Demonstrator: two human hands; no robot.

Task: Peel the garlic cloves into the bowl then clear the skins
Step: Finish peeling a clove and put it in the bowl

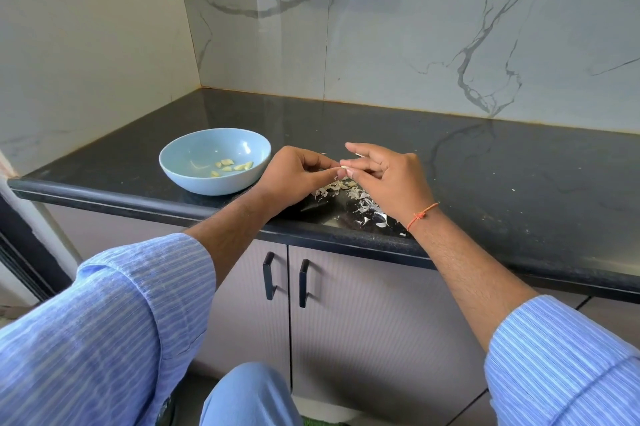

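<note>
bowl [194, 162]: pale blue, set on the black countertop [485, 166] near its front edge; taken as the landmark.
peeled cloves [231, 166]: a handful seen loose on the bowl's floor; exact count hard to make out.
left hand [294, 179]: just right of the bowl, fingers curled, fingertips brought to the pinch point.
right hand [384, 172]: further right of the bowl, thumb and a finger pinched against the left hand's tips, other fingers spread apart and raised.
garlic clove [344, 167]: clamped between the fingertips of both hands, right of the bowl and above the counter; only a small pale sliver is shown, rest hidden by the fingers. Peeled or not: cannot be told.
skins [349, 197]: papery scraps scattered on the counter right of the bowl, under and between the hands; partly covered by the right wrist.
orange thread [420, 214]: tied on the right wrist.
sleeves: blue striped, cut off at the frame's lower edge.
</note>
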